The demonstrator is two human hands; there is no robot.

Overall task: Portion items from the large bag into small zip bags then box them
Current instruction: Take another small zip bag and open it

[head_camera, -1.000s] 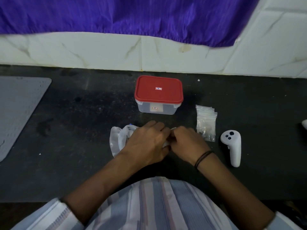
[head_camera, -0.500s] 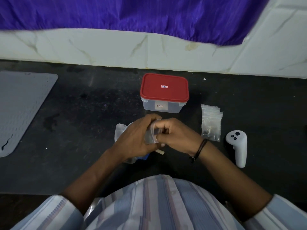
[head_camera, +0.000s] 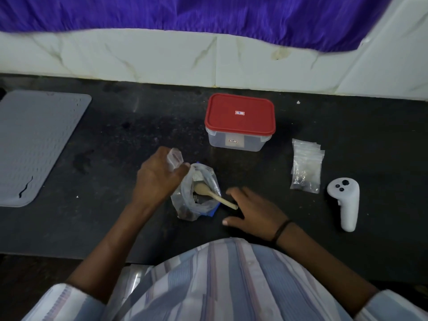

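The left hand (head_camera: 157, 179) pinches a small clear zip bag (head_camera: 174, 158) just above the open large plastic bag (head_camera: 196, 193). The right hand (head_camera: 252, 214), fingers spread, hovers beside the pale wooden spoon (head_camera: 213, 194) handle.

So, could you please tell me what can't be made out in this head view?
- Contents of the large bag: dark bits low inside, too dim and small to identify.
- Small zip bag held by the left hand: partly hidden by its fingers; fill unclear.
- Right hand: fingertips motion-blurred; contact with the wooden spoon uncertain.
- Red-lidded box: lid hides the inside.
- Blue item under the large bag: mostly covered.
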